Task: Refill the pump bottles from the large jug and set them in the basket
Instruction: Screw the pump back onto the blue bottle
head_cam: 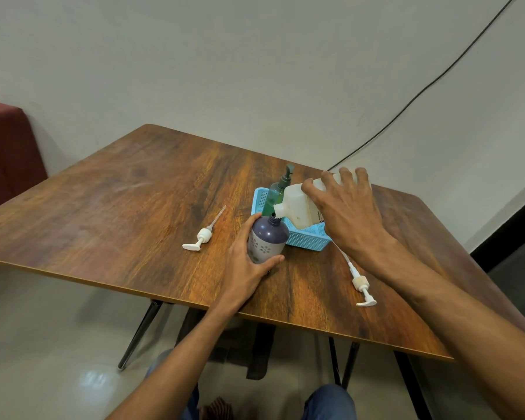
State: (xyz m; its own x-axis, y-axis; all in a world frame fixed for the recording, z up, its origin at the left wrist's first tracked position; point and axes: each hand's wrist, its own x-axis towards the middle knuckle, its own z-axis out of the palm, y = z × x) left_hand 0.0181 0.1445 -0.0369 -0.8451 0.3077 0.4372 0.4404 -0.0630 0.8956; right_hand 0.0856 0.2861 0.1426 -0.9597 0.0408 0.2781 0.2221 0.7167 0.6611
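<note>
A purple bottle (269,237) with white flower marks stands uncapped on the wooden table (119,213), and my left hand (247,262) wraps its lower body. My right hand (346,207) grips a white jug (297,206) tipped sideways, its open spout right above the purple bottle's neck. Behind them sits a light blue basket (308,239) holding a green pump bottle (275,192) with a dark pump. No stream of liquid is visible.
Two loose white pump heads lie on the table: one (201,237) left of the purple bottle, another (361,284) near my right forearm. A black cable (437,80) runs down the wall. A dark red seat (3,147) stands at the left.
</note>
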